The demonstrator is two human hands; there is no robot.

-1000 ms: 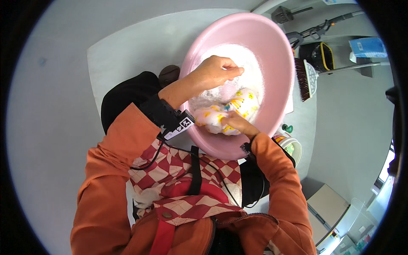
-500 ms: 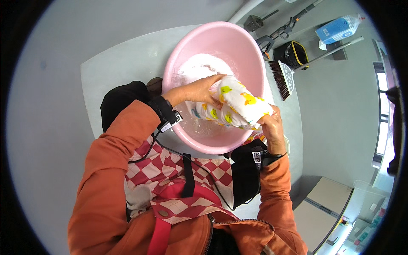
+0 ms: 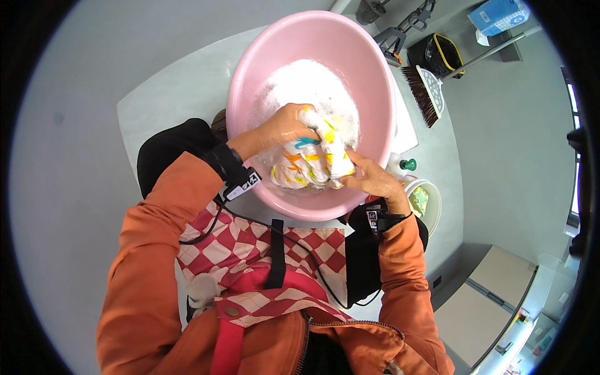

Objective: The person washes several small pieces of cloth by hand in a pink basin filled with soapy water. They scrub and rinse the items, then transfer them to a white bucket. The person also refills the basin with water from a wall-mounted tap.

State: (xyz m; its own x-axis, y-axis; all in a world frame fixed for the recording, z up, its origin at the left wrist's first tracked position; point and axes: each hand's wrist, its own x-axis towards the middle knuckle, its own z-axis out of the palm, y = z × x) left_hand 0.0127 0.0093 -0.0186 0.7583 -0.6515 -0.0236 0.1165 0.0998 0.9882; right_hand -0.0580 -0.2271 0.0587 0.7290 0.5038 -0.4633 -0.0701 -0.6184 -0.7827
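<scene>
Pink basin (image 3: pixel 250 81) x1, patterned cloth (image 3: pixel 312 159) x1, 2 hands: left hand (image 3: pixel 284 128), right hand (image 3: pixel 372 178).

A blue, box-shaped package (image 3: pixel 500 14) with white marking lies on the floor at the far right. A small white tag with black marks (image 3: pixel 242 185) sits on the band at the left wrist, near the pink basin; a like tag (image 3: pixel 373 216) sits at the right wrist.

Broom (image 3: pixel 424 92), black bag (image 3: pixel 445 55), blue box (image 3: pixel 499 14), green-capped bottle (image 3: pixel 403 165), small white bowl (image 3: pixel 430 203)
</scene>
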